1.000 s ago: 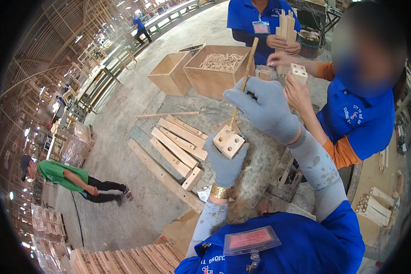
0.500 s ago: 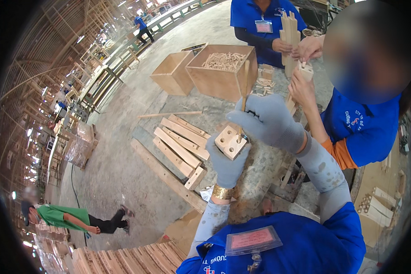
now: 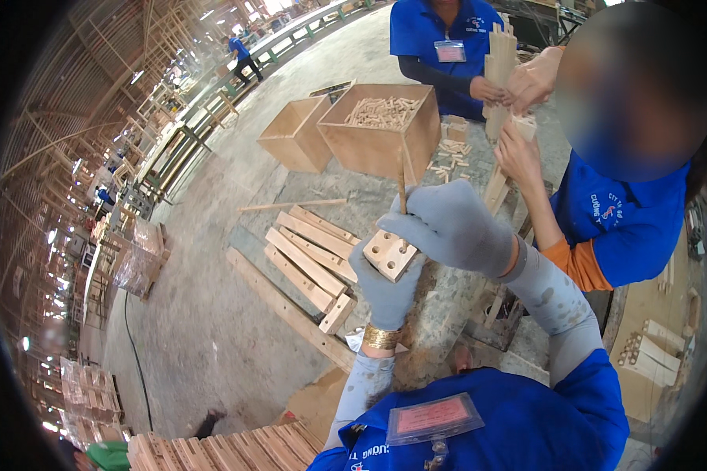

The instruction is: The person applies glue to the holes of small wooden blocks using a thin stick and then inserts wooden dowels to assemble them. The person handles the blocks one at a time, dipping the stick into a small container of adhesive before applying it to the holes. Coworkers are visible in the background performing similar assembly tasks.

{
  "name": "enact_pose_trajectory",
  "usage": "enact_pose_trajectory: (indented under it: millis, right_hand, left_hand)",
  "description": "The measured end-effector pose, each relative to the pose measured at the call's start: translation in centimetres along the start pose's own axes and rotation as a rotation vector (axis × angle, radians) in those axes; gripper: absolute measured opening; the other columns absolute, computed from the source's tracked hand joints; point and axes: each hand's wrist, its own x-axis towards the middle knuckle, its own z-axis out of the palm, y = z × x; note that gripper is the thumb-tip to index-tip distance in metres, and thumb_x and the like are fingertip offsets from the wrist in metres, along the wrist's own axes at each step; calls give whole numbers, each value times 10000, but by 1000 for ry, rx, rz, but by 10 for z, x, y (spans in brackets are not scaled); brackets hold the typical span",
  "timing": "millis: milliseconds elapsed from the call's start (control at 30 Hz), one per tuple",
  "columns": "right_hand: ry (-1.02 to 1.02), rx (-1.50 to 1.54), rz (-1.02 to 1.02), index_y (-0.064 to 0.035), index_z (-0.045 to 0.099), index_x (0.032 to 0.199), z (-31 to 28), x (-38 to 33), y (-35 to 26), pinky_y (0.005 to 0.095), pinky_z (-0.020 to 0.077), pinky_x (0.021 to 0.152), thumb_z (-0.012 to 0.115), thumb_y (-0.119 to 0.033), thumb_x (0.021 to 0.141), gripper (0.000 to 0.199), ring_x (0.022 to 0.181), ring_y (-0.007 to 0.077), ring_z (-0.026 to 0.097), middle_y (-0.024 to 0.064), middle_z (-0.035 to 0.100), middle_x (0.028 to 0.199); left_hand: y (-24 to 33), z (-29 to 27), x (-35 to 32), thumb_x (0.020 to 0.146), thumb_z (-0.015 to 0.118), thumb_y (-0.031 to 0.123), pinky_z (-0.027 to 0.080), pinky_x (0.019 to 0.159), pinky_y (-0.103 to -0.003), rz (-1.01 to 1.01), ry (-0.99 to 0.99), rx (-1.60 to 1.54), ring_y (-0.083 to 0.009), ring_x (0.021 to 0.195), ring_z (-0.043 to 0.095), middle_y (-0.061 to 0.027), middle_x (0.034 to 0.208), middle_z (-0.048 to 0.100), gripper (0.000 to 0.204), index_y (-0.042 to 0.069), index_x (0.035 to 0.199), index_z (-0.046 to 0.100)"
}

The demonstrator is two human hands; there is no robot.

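Observation:
My left hand (image 3: pixel 388 297), in a grey glove with a gold bracelet at the wrist, is closed around a pale wooden piece (image 3: pixel 386 257). Several round holes show in the end that faces up. Above it, my right hand (image 3: pixel 457 226), also gloved, grips a thin brown stick (image 3: pixel 401 171) that stands nearly upright. The stick's lower end is at one of the holes at the right side of the wooden end; how deep it sits I cannot tell.
Several wooden slats (image 3: pixel 306 263) lie left of my hands, beside a long board (image 3: pixel 279 302). Behind stand a plywood box (image 3: pixel 369 151) of dowels and a second box (image 3: pixel 292 140). Loose dowels (image 3: pixel 452 153) are scattered nearby. Two co-workers (image 3: pixel 628 228) (image 3: pixel 440 67) handle wood at the right.
My right hand and the stick have shifted left and slightly down over the wooden end. The person in green at lower left has moved almost out of view.

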Motion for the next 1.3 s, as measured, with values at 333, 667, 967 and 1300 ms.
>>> enact_pose_trajectory:
  millis: [333,667,967,1300]
  right_hand:
    - [24,63,53,-1,608,717,-2,1,2,274,396,446,649,-167,793,186,493,212,554,123,556,610]
    - [-42,-42,417,-45,610,816,79,-65,126,347,447,535,574,-250,840,210,576,283,583,149,596,669]
    - [-388,-307,670,-69,583,802,186,-153,194,454,456,619,499,-394,856,340,694,371,585,167,607,720]
    - [-283,-209,608,-55,596,813,180,-150,189,438,444,589,521,-382,859,339,651,370,564,188,580,690]
  left_hand:
    - [-7,0,0,619,799,172,477,807,-318,-66,-12,-87,-194,976,514,-124,1101,454,767,27,1198,319]
    - [-21,-30,8,591,820,147,468,836,-327,-86,169,-27,-208,995,496,-119,1112,428,792,21,1198,328]
    - [-24,-41,3,587,810,128,463,852,-336,-109,169,54,-216,1031,482,-123,1145,415,839,35,1237,288]
    - [-34,-42,1,590,808,164,438,880,-354,-96,159,113,-231,1042,464,-124,1148,399,843,34,1238,285]
